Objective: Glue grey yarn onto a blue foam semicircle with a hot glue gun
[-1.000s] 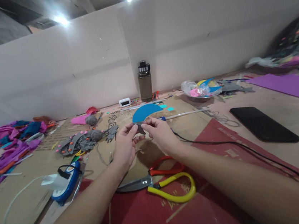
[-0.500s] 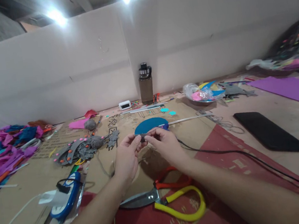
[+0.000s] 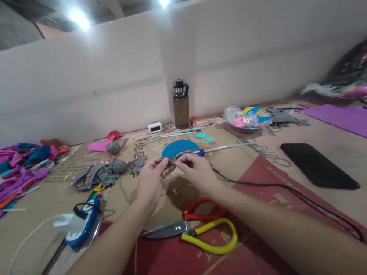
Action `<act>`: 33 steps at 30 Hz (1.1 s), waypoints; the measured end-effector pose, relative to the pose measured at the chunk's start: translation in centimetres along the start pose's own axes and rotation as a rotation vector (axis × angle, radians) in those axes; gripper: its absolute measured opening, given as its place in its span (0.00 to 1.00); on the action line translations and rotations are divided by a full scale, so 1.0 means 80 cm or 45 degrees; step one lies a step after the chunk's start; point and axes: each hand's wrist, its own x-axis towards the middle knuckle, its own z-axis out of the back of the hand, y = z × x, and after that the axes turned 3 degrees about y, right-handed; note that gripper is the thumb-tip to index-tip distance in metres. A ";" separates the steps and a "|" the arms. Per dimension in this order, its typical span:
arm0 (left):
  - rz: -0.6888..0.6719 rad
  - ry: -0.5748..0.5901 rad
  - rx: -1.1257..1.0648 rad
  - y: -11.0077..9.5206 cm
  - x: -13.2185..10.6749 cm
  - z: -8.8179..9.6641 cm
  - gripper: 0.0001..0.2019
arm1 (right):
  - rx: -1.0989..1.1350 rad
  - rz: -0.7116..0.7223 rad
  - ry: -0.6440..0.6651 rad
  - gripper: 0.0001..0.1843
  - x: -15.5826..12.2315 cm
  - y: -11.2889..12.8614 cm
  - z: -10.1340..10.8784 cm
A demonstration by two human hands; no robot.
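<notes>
My left hand (image 3: 153, 178) and my right hand (image 3: 196, 169) meet over the middle of the cardboard, fingertips pinched on a small dark grey piece (image 3: 170, 161). What exactly the piece is cannot be made out. Just beyond the fingers lies a blue disc (image 3: 180, 146), with a blue-handled tool (image 3: 198, 152) beside it; a pale shaft runs right from its handle and a black cord trails near it. Below my hands rest scissors (image 3: 185, 230) with one red and one yellow handle, their blades pointing left.
Left are grey pieces with coloured dots (image 3: 100, 175), purple scraps (image 3: 13, 185) and a blue-and-white power strip (image 3: 83, 224). A dark bottle (image 3: 181, 107) stands against the wall. Right are a bowl of scraps (image 3: 247, 126), a black phone (image 3: 318, 165) and a purple sheet (image 3: 347, 123).
The view has shifted slightly, so the scissors and phone appear further left and the purple scraps further right. Both hands keep their pinch on the small grey piece.
</notes>
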 end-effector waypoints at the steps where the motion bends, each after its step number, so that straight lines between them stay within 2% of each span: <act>1: -0.003 -0.001 -0.006 -0.001 0.001 0.001 0.09 | -0.012 -0.014 0.018 0.09 0.000 -0.002 -0.001; 5: -0.054 0.012 -0.033 -0.003 0.007 0.006 0.08 | -0.095 -0.001 0.108 0.08 0.003 -0.007 -0.002; 9: -0.100 -0.010 -0.039 -0.007 0.019 0.019 0.08 | -0.349 0.162 0.268 0.08 0.006 0.002 0.003; 11: -0.170 -0.065 -0.071 -0.014 0.029 0.029 0.08 | -0.492 0.232 0.353 0.11 0.007 0.012 0.012; 14: -0.324 -0.146 -0.106 -0.033 0.042 0.044 0.07 | -0.650 0.274 0.253 0.19 0.014 0.026 0.033; 17: -0.430 -0.165 -0.096 -0.051 0.050 0.056 0.07 | -0.814 0.218 0.040 0.19 0.025 0.023 0.059; 19: -0.445 -0.185 -0.089 -0.057 0.051 0.060 0.08 | -0.970 0.100 -0.035 0.16 0.032 0.009 0.072; 22: -0.414 -0.181 -0.084 -0.054 0.049 0.057 0.08 | -1.122 -0.071 0.135 0.13 0.035 -0.023 0.077; 23: -0.394 -0.167 -0.080 -0.052 0.048 0.055 0.08 | -1.150 -0.089 0.135 0.12 0.034 -0.033 0.075; 27: -0.282 -0.082 -0.039 -0.038 0.041 0.044 0.10 | -1.058 -0.102 0.078 0.03 0.032 -0.061 0.067; 30: -0.200 -0.020 0.000 -0.030 0.038 0.039 0.10 | -0.861 -0.231 0.087 0.04 0.037 -0.065 0.071; 33: -0.147 0.007 0.017 -0.025 0.038 0.038 0.10 | -0.680 -0.359 0.004 0.05 0.044 -0.061 0.077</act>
